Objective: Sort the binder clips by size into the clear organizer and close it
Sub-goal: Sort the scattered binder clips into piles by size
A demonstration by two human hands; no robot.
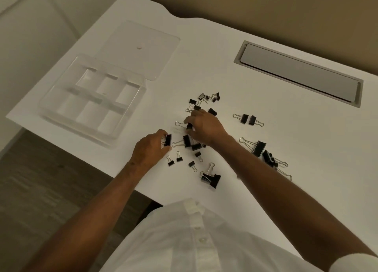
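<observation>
Two hands (bare) each pinch one black metal clip: left hand (pixel 151 148), right hand (pixel 204 126).

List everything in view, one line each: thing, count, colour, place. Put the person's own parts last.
organizer: one, clear, empty, lid off, table's left end.
lid: one, clear, flat beyond the organizer.
binder clips: about two dozen, black with silver handles, mixed sizes, scattered mid-table.
cable hatch: one, grey, far right.
table: one, white.
shirt: one, white, bottom of view.
left hand: pinches a clip.
right hand: its grip pinches another clip.
</observation>
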